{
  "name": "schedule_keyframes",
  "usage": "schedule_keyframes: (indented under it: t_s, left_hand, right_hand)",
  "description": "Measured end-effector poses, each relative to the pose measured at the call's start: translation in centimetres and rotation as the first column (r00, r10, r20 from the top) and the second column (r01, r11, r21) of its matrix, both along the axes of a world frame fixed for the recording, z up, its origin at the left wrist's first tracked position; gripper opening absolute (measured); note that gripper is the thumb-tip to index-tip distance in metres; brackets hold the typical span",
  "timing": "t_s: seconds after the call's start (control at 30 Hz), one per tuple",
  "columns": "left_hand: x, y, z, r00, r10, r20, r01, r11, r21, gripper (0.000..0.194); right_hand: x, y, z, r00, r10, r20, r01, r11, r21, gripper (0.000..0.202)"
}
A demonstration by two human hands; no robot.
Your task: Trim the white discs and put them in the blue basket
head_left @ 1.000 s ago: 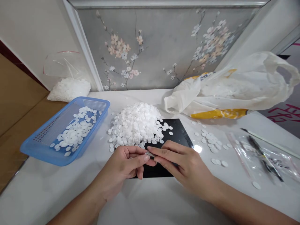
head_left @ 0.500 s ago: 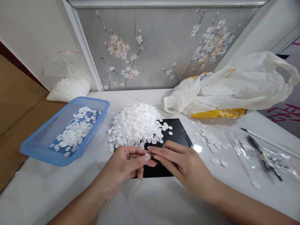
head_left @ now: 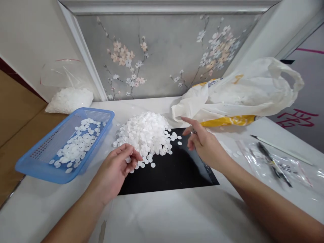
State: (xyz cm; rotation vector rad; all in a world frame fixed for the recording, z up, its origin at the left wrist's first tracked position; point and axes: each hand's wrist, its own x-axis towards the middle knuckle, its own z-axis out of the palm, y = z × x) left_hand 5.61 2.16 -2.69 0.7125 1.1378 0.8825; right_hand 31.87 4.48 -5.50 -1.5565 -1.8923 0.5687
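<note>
My left hand (head_left: pixel 122 162) is closed, with its fingers curled beside the front left of a heap of small white discs (head_left: pixel 145 131). A white disc (head_left: pixel 128 159) shows between its thumb and fingers. Over the right side of a black sheet (head_left: pixel 164 172), my right hand (head_left: pixel 202 141) is raised with the index finger stretched out and the other fingers loosely bent. I see nothing in it. The heap covers the back left of the sheet, and a few discs lie loose around it.
To the left stands a blue plastic basket (head_left: pixel 63 179) with more discs inside. Behind it is a clear bag of white pieces (head_left: pixel 69 100). A white and yellow plastic bag (head_left: pixel 240 91) lies at the back right. A pen (head_left: pixel 273 163) rests on zip bags (head_left: pixel 246 152) near a white stick (head_left: pixel 283 148).
My hands were together over the black sheet and have parted. The left moved left towards the heap's front edge; the right moved up and right. The whole view has shifted slightly.
</note>
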Motion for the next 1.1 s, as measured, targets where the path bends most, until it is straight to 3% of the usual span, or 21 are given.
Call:
schedule_keyframes:
  t_s: [0.07,0.1,0.17,0.23,0.33,0.4,0.47,0.6,0.67,0.77,0.8,0.9,1.03,1.1]
  left_hand:
    - [-0.5,0.4,-0.1,0.996,0.089,0.015,-0.089,0.996,0.0,0.005]
    - [-0.7,0.5,-0.1,0.993,0.118,0.025,-0.118,0.993,-0.007,0.013]
    - [-0.9,0.7,-0.1,0.991,0.126,0.043,-0.125,0.992,-0.029,0.015]
    - [-0.8,0.6,-0.3,0.997,0.079,0.023,-0.078,0.997,-0.016,0.014]
    - [-0.4,0.4,-0.7,0.99,-0.036,-0.134,0.047,0.996,0.076,0.023]
    - [0.0,0.1,-1.2,0.945,-0.129,-0.299,0.176,0.975,0.135,0.027]
    - [0.5,-0.3,-1.7,0.84,-0.206,-0.502,0.322,0.934,0.156,0.029]
    - [1.8,-1.2,-2.5,0.453,-0.203,-0.868,0.589,0.799,0.12,0.02]
    - [2.3,-1.4,-2.7,0.315,-0.143,-0.938,0.672,0.732,0.114,0.018]
    - [2.6,-1.3,-3.0,0.226,-0.091,-0.97,0.722,0.684,0.104,0.02]
    - [2.6,-1.2,-3.0,0.207,-0.088,-0.974,0.723,0.684,0.092,0.018]
    - [2.4,-1.0,-2.8,0.183,-0.117,-0.976,0.708,0.705,0.048,0.014]
    - [2.0,-0.9,-2.4,0.238,-0.192,-0.952,0.711,0.703,0.036,0.014]
    - [2.0,-1.0,-2.5,0.256,-0.175,-0.951,0.721,0.69,0.067,0.017]
  right_hand:
    - [0.2,0.3,-0.2,0.998,-0.005,0.062,0.0,0.997,0.073,0.059]
    - [0.0,0.2,-0.2,0.997,-0.016,0.072,0.01,0.997,0.077,0.056]
    - [-0.7,-0.2,-0.2,0.997,0.002,0.083,-0.002,1.0,0.002,0.031]
    - [-1.5,-0.6,-0.4,0.99,0.083,0.111,-0.076,0.995,-0.064,0.016]
    - [-2.5,-1.0,-0.9,0.972,0.163,0.168,-0.143,0.982,-0.123,0.023]
    - [-2.9,-1.2,-1.3,0.966,0.213,0.146,-0.189,0.969,-0.16,0.025]
    - [-3.1,-1.4,-1.5,0.958,0.279,0.073,-0.263,0.949,-0.172,0.021]
    - [-3.2,-1.6,-1.3,0.916,0.4,0.023,-0.392,0.906,-0.161,0.028]
    - [-2.9,-1.3,-0.9,0.933,0.352,0.071,-0.339,0.928,-0.154,0.03]
    - [-2.1,-0.6,-0.2,0.97,0.21,0.124,-0.191,0.97,-0.151,0.013]
    - [-1.8,-0.4,0.1,0.975,0.182,0.127,-0.161,0.974,-0.159,0.007]
    - [-1.0,0.0,0.7,0.979,0.168,0.117,-0.141,0.967,-0.212,0.016]
    - [-0.7,-0.5,0.7,0.975,0.211,0.07,-0.187,0.95,-0.251,0.011]
    - [-0.9,-1.1,0.4,0.972,0.233,0.036,-0.217,0.943,-0.251,0.009]
